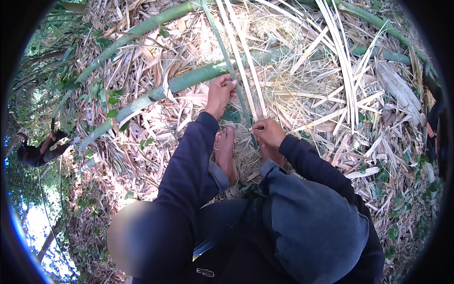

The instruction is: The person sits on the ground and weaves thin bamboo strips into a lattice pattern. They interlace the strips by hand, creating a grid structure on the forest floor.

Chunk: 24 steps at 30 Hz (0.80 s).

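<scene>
A long green bamboo strip (pixel 221 40) slants down from the top edge to between my bare feet. My left hand (pixel 220 96) is closed, its thumb and fingers pinched at the strip's left edge. Lower down, near the strip's bottom end, my right hand (pixel 269 133) is also closed, fingertips pinched on it. Just right of the green strip lie two pale split bamboo strips (pixel 242 71), running nearly alongside it toward my right hand. Behind my left hand a thick green bamboo pole (pixel 198 77) lies across the ground, and the strips pass over it.
Another green bamboo pole (pixel 142 28) lies farther off. A bundle of pale strips (pixel 347 80) rests at the right, beside a weathered piece of wood (pixel 399 90). Dry leaves and fine shavings (pixel 288 66) cover the ground. A person (pixel 40 150) is partly seen at the far left.
</scene>
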Available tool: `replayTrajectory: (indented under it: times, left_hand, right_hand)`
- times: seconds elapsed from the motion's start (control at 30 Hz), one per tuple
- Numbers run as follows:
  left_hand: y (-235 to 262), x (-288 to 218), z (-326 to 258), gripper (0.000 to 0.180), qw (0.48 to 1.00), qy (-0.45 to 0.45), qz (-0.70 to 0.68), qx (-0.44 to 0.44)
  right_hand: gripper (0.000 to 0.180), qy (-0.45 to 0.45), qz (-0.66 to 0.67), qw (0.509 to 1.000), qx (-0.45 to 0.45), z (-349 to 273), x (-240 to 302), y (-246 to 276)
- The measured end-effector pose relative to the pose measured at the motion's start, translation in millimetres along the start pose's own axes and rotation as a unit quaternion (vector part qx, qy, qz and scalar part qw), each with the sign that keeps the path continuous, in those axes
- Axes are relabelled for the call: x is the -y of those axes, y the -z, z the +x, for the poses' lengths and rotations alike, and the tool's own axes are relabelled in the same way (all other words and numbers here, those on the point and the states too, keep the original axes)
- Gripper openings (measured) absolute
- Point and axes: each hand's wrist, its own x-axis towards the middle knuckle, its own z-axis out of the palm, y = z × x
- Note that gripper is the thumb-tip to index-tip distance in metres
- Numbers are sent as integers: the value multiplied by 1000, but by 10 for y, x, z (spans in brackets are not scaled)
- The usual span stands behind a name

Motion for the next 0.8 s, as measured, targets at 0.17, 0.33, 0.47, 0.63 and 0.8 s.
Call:
replayTrajectory:
  times: [0.17, 0.33, 0.47, 0.63, 0.8]
  left_hand:
    - [-12, -16, 23, 21, 999, -10, 32, 5]
    - [-54, 19, 94, 21, 999, -19, 24, -19]
    - [-59, -13, 82, 20, 999, -21, 43, -22]
    - [-27, 52, 131, 20, 999, -19, 22, -36]
    - [14, 73, 177, 22, 998, -17, 59, -24]
  right_hand:
    - [16, -27, -24, 999, 14, 89, 117, 26]
    - [18, -22, -34, 999, 2, 203, 20, 22]
    - [19, -22, -75, 997, -3, 243, 24, 12]
    - [19, -30, -64, 997, 3, 210, 64, 11]
    - [20, -29, -93, 995, 8, 211, 119, 46]
